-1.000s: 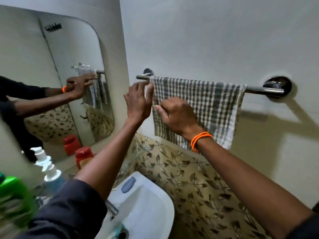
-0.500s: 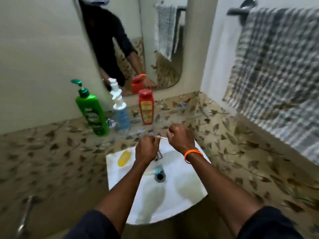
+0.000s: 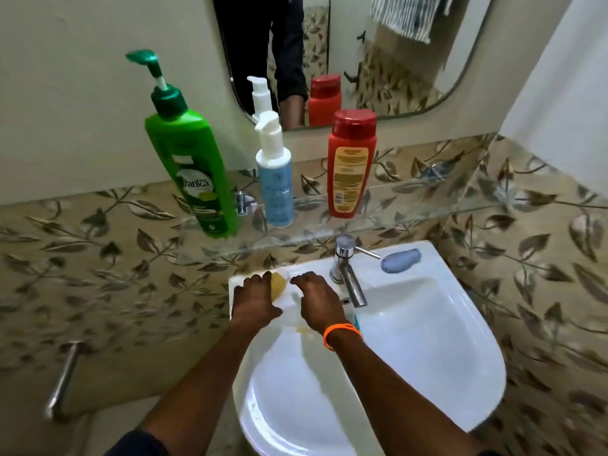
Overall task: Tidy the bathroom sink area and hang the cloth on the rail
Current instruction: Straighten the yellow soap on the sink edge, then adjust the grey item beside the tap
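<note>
At the sink's [image 3: 427,324] back-left corner, both hands rest on the rim. Left hand [image 3: 255,301] lies palm down, fingers spread, touching the left edge of a yellow soap [image 3: 279,286]; can't tell if it grips it. Right hand [image 3: 317,302], w/ an orange band [image 3: 340,334] at the wrist, lies palm down just right of the soap, fingers bent onto the rim; nothing clearly held. Tap [image 3: 347,271] stands just right of the right hand, spout angled over the basin. Blue soap [image 3: 399,260] sits on the rim's back-right, near the tap lever. Glass shelf [image 3: 411,215] above sink carries 3 upright bottles: green pump [image 3: 192,166] at left, blue-white pump [image 3: 274,179] in the middle, red bottle [image 3: 350,166] at right. Mirror [image 3: 394,60] behind shows their reflections, a dark sleeve, and the cloth [image 3: 404,18] hanging at top, checked; the rail itself isn't visible. Metal bar [image 3: 64,380] on the leaf-tiled wall at lower left.
</note>
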{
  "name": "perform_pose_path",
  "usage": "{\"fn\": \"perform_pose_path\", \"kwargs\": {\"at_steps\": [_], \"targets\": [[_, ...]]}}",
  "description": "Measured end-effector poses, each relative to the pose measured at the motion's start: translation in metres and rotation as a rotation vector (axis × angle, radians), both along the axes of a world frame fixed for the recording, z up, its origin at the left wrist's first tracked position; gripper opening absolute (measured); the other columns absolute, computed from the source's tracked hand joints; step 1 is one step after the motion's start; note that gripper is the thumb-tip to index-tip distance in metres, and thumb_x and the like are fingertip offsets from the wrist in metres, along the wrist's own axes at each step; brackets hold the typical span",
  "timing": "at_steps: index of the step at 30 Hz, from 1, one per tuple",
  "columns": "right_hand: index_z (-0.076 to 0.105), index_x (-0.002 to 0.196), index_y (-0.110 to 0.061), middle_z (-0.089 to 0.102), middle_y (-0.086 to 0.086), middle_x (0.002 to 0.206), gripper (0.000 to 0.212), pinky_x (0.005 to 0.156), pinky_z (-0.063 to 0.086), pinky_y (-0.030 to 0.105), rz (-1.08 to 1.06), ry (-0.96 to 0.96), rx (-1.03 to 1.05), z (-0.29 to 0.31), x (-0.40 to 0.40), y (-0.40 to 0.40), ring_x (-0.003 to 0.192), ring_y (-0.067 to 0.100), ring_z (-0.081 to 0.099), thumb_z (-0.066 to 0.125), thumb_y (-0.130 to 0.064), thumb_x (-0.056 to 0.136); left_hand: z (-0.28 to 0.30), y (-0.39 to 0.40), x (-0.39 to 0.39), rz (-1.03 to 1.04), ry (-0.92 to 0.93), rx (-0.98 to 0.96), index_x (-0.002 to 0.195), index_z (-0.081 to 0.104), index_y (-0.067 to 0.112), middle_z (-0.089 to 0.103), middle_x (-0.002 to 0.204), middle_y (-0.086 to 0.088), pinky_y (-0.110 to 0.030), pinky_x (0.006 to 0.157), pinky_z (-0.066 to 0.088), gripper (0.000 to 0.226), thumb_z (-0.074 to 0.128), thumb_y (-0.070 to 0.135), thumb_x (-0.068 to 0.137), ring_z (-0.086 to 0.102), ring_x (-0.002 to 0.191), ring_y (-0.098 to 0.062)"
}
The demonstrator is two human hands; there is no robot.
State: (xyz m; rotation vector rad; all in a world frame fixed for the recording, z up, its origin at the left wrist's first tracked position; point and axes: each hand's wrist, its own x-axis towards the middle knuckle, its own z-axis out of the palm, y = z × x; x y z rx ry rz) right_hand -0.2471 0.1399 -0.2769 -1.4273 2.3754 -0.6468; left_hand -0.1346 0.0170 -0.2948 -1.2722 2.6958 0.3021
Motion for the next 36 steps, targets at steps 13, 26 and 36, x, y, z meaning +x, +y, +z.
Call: {"fn": "perform_pose_path", "kwargs": {"at_steps": [13,26,36], "targets": [[0.073,0.112,-0.015,0.076,0.007,0.096,0.031,0.075,0.052,0.025,-0.071,-0.518,-0.159,-0.020,-0.012,-0.040,0.065,0.000,0.062,0.065,0.002,0.087,-0.013,-0.013,0.010,0.258,0.857,0.350,0.095,0.070,0.034,0.066,0.061,0.009,-0.020,0.048,0.047,0.037,0.083,0.056,0.068,0.058,0.051,-0.001],[0.070,0.107,-0.016,0.072,0.003,0.097,0.022,0.072,0.058,0.027,-0.268,-0.454,-0.458,0.012,-0.008,0.005,0.072,0.012,0.065,0.073,-0.007,0.087,-0.019,0.044,0.025,0.306,0.912,0.139,0.115,0.058,0.030,0.058,0.082,0.011,-0.022,0.068,0.049,0.048,0.086,0.043,0.078,0.061,0.076,-0.011],[0.056,0.140,-0.018,0.048,0.017,0.150,0.064,0.104,0.045,0.043,-0.429,0.226,0.006,0.001,-0.167,0.104,0.137,0.041,0.043,0.062,-0.003,0.079,0.010,0.187,-0.106,-0.417,0.967,0.208,0.117,0.066,0.017,0.064,0.097,0.002,-0.027,0.078,0.054,0.026,0.065,0.034,0.097,0.062,0.091,-0.013]]}}
